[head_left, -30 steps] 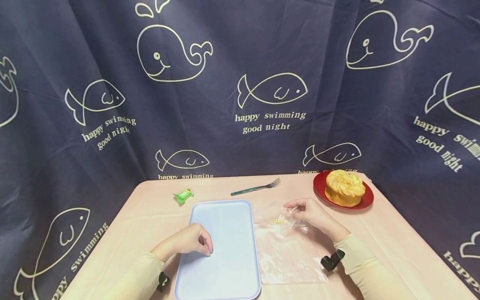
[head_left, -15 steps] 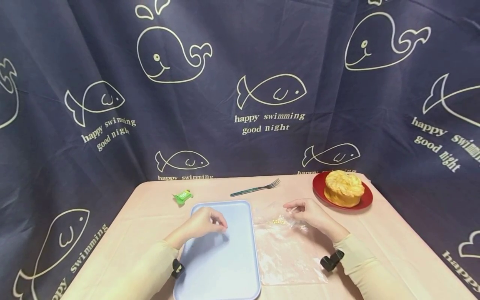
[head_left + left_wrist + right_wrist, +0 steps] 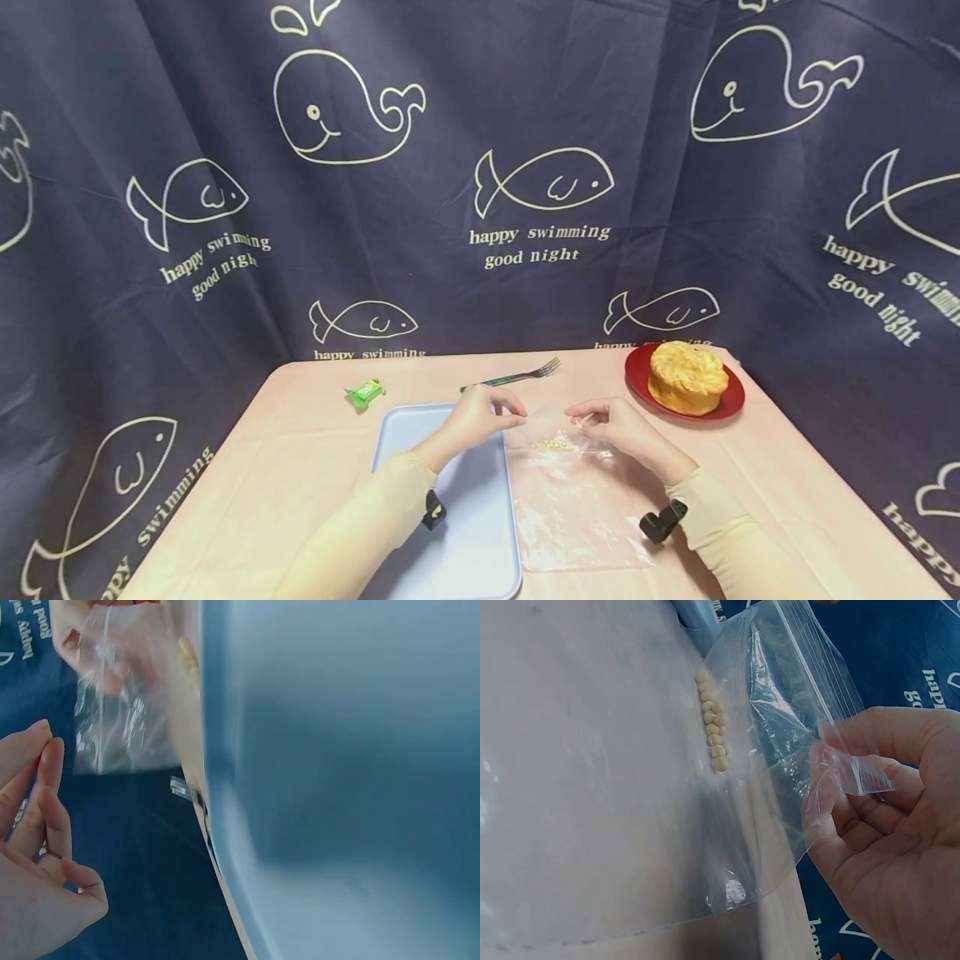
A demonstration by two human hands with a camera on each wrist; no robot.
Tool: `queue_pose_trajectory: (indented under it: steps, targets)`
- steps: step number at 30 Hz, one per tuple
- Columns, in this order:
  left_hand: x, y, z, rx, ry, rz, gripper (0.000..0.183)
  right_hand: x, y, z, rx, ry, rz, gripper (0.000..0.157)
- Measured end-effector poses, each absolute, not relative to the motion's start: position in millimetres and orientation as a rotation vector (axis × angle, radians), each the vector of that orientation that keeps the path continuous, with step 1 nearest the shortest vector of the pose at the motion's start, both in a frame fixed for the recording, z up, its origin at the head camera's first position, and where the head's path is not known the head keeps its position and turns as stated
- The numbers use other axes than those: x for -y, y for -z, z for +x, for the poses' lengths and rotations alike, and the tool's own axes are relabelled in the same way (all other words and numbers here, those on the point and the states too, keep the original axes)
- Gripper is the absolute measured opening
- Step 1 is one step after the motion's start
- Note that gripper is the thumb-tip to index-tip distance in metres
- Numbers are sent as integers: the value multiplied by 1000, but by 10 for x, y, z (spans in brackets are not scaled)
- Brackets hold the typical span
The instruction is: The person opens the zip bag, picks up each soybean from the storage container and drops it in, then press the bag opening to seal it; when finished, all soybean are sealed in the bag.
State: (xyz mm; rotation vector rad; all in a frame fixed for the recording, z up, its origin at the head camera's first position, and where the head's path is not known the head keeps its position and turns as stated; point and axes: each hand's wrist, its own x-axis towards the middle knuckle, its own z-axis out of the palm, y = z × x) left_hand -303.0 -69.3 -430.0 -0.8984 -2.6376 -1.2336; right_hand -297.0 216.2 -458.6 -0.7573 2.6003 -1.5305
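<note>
Low over the pink cloth, my right hand (image 3: 621,427) pinches the rim of a clear zip-lock bag (image 3: 780,697) by its mouth, lifting that end. Inside, several round beige soybeans (image 3: 714,731) lie in a short row. The rest of the bag lies flat along the right side of a pale blue tray (image 3: 468,542). My left hand (image 3: 476,419) is over the tray's far right corner, fingertips close to the bag's mouth. Its thumb and forefinger pinch a soybean (image 3: 50,738), mostly hidden, showing only as a tiny yellowish spot.
A fork (image 3: 517,377) with a dark green handle lies behind the tray, partly behind my left hand. At the back right stands a red plate (image 3: 637,375) with a round golden bread (image 3: 687,379). A green-wrapped candy (image 3: 366,393) sits at the back left. Dark curtains (image 3: 450,275) enclose the table.
My left hand has risen from the tray's surface and travelled right and away from me to the bag's mouth. The right hand has kept its grip on the bag, nearly still.
</note>
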Motion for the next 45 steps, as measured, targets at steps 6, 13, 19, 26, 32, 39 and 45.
queue_pose_trajectory:
  steps: [6,13,19,26,32,39,45]
  targets:
    - [489,4354,-3078,2640,1254,-895,7,-2161,4612,-2983,-2561,1588,-742,36]
    - [567,4372,-3086,2615,1245,-956,16,-2187,4598,-2982,-2610,1527,-719,34]
    - [932,4290,-3011,2584,1213,-982,17,-2208,4551,-3000,-2633,1516,-714,33]
    - [1396,4293,-2813,2692,1154,-971,14,-2216,4583,-3030,-2637,1500,-703,32]
    - [1817,4408,-2678,2721,1111,-916,13,-2189,4617,-3049,-2638,1494,-720,33]
    - [2343,4483,-2564,2792,1137,-814,13,-2185,4609,-3041,-2637,1487,-730,31]
    - [2543,4527,-2453,2921,1079,-798,14,-2181,4605,-3016,-2626,1524,-699,34]
